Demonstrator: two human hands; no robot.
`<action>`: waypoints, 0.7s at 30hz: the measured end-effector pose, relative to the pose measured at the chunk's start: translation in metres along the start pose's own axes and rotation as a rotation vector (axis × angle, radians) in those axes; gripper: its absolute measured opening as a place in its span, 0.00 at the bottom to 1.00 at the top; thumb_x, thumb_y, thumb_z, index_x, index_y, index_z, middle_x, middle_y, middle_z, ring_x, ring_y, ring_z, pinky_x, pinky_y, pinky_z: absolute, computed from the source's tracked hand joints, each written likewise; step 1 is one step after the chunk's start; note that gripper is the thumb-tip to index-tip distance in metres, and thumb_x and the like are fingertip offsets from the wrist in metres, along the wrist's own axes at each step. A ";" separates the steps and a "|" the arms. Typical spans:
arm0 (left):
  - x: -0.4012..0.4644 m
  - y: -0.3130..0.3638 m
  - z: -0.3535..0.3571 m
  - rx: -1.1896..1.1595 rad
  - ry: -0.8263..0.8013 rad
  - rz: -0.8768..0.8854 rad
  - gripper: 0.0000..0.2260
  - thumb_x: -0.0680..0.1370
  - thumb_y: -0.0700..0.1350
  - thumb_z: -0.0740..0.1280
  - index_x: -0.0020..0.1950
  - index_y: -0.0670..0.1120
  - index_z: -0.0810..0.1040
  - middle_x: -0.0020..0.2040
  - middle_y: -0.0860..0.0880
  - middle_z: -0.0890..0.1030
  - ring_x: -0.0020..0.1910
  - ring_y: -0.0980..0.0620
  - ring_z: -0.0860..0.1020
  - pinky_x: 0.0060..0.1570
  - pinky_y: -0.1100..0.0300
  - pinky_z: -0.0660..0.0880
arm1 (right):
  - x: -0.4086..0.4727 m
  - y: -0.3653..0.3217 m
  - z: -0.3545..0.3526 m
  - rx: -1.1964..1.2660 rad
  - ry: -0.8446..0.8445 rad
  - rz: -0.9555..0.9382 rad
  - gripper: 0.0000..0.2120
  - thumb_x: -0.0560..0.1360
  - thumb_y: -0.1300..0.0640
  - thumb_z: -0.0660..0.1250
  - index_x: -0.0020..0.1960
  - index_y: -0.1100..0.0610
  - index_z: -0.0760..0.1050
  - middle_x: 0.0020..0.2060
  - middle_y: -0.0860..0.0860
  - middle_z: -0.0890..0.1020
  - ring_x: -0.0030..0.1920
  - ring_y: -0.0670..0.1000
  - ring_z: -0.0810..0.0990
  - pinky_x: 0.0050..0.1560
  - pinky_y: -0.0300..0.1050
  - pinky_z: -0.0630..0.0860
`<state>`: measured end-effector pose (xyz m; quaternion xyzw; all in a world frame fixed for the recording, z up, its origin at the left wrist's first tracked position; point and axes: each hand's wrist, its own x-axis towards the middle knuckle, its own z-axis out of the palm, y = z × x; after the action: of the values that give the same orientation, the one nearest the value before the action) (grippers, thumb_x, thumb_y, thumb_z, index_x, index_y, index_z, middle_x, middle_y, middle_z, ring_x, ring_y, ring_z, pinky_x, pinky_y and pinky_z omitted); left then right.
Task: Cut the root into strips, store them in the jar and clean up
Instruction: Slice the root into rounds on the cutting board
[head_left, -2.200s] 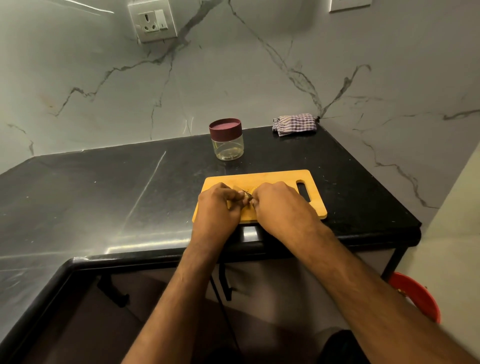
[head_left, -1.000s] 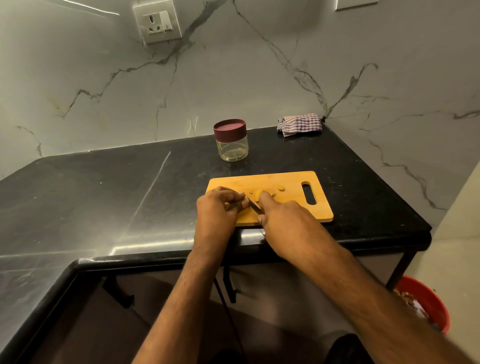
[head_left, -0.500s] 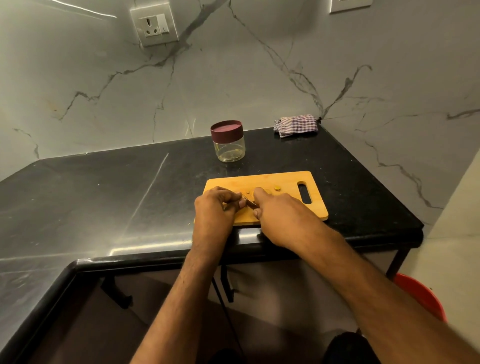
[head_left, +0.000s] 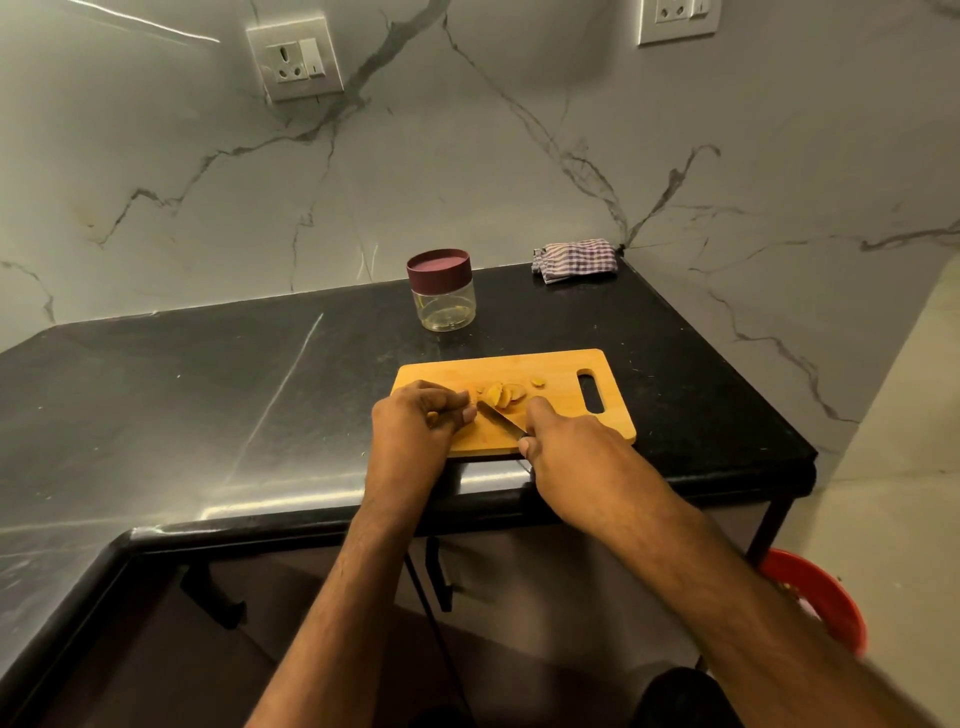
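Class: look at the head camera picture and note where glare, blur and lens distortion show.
Head view: glare streaks the black countertop near its front edge; the red bin and nearest right forearm blur at the frame's corner; wide-angle bending curves the counter edge; the cutting board stays sharp.

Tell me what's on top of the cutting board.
Yellow root slices, a knife held by the right hand, and the left hand. Its fingers cover whatever it grips.
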<state>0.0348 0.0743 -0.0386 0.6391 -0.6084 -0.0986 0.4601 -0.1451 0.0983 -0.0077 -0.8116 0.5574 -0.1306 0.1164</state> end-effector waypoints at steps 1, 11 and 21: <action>0.000 0.000 0.000 -0.001 -0.006 -0.004 0.10 0.74 0.45 0.76 0.55 0.46 0.86 0.54 0.52 0.84 0.52 0.58 0.80 0.56 0.67 0.76 | 0.000 0.001 0.000 0.018 0.026 0.009 0.08 0.82 0.49 0.53 0.60 0.49 0.62 0.38 0.50 0.74 0.38 0.48 0.75 0.37 0.48 0.76; -0.001 0.000 -0.001 -0.006 0.000 -0.008 0.10 0.74 0.45 0.76 0.55 0.48 0.86 0.53 0.54 0.84 0.50 0.63 0.80 0.52 0.75 0.74 | 0.004 0.007 -0.005 0.100 0.122 0.053 0.06 0.82 0.49 0.54 0.56 0.50 0.64 0.38 0.48 0.73 0.37 0.46 0.73 0.30 0.40 0.68; -0.005 0.004 0.000 -0.013 0.038 -0.011 0.10 0.74 0.45 0.76 0.55 0.47 0.86 0.53 0.53 0.85 0.51 0.60 0.81 0.57 0.61 0.79 | 0.007 -0.007 0.012 0.077 0.118 -0.007 0.11 0.82 0.49 0.55 0.63 0.49 0.63 0.42 0.50 0.76 0.41 0.49 0.76 0.36 0.44 0.73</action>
<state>0.0304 0.0795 -0.0379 0.6412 -0.5952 -0.0929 0.4754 -0.1323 0.0943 -0.0163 -0.7995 0.5548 -0.1999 0.1140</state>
